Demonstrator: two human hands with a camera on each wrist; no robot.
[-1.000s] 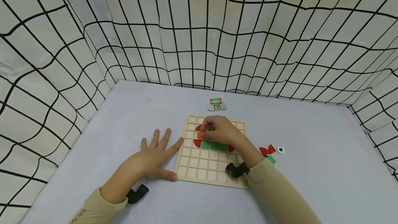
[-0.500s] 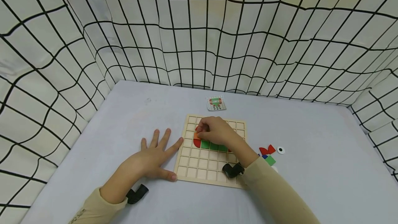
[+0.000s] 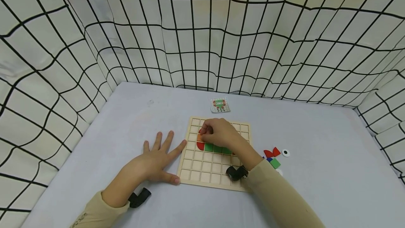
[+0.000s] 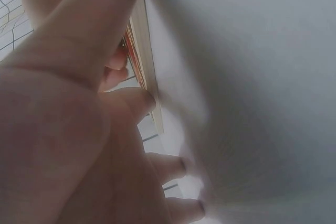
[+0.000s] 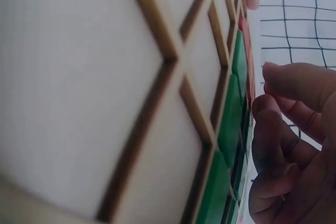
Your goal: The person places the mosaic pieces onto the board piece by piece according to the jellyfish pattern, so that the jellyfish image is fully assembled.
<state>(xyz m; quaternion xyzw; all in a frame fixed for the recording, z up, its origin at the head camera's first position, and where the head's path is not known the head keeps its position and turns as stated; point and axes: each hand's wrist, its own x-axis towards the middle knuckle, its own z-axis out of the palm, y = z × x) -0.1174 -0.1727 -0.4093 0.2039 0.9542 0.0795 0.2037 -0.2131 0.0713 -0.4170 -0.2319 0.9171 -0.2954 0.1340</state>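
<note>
On the white table lies a wooden grid board (image 3: 196,165) with coloured tiles in its cells. My right hand (image 3: 219,132) is over its upper left part, thumb and fingertips curled at an orange square tile (image 3: 199,138). Just below that tile sits a red rounded tile (image 3: 200,146), beside a row of green tiles (image 3: 217,148). The hand hides the cells to the right. Spread flat on the table, my left hand (image 3: 155,163) has its thumb and forefinger touching the board's left edge. In the right wrist view, the right fingers (image 5: 270,129) are bent close above the tiles.
Behind the board lies a small picture card (image 3: 219,105). To the right are loose red pieces (image 3: 272,152), a round eye piece (image 3: 286,152) and a green square (image 3: 275,163), with blue and white bits partly hidden by the sleeve. Black-netted white walls (image 3: 202,38) enclose the table.
My right hand shifted slightly left with the orange tile, which now sits in the cell above the red one. It has since stayed nearly still. My left hand has not moved.
</note>
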